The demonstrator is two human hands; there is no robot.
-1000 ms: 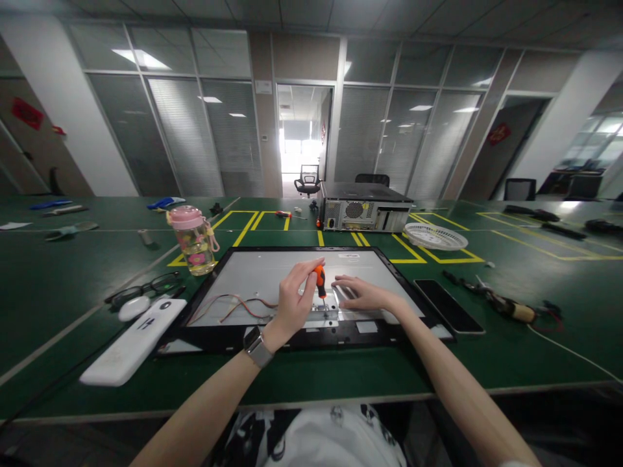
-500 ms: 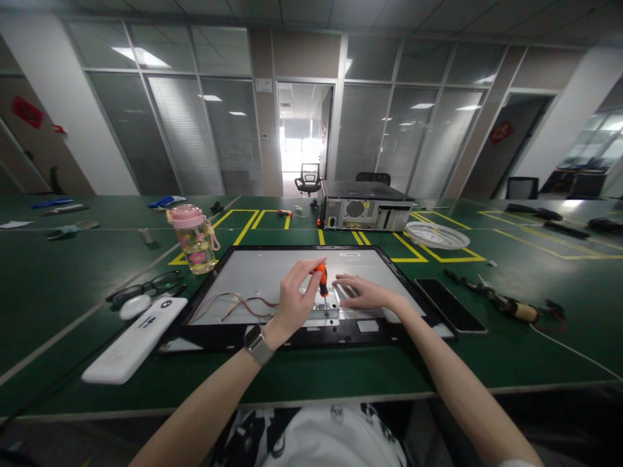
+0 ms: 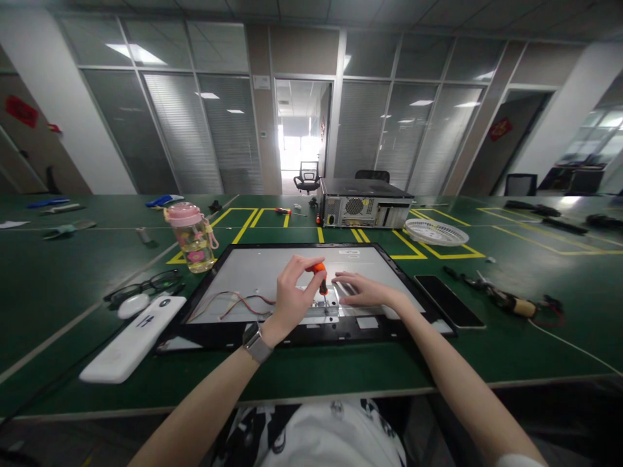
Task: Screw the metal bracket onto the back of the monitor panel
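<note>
My left hand [image 3: 296, 292], with a watch [image 3: 257, 342] on its wrist, pinches the orange and black handle of a screwdriver [image 3: 323, 285]. The screwdriver stands nearly upright, its tip down at a metal bracket [image 3: 331, 311] on the back of a flat display panel [image 3: 243, 266]. Just to the right, my right hand [image 3: 363, 288] rests with fingers stretched over the bracket's right side; nothing shows in its grasp. The panel lies flat, black-framed with a grey metal back. Thin coloured wires [image 3: 233, 299] trail across its left part.
Left of the panel are a pink-lidded bottle [image 3: 192, 237], eyeglasses [image 3: 146, 285] and a white power bank-like object [image 3: 131, 340]. A black phone [image 3: 448, 301] and a cable bundle [image 3: 506, 299] lie right. Behind stand a computer case [image 3: 367, 204] and a white basket [image 3: 435, 233].
The screwdriver's handle has turned or tilted slightly, and the left fingers have shifted around it. My right hand stays in nearly the same place. The whole view has moved a little.
</note>
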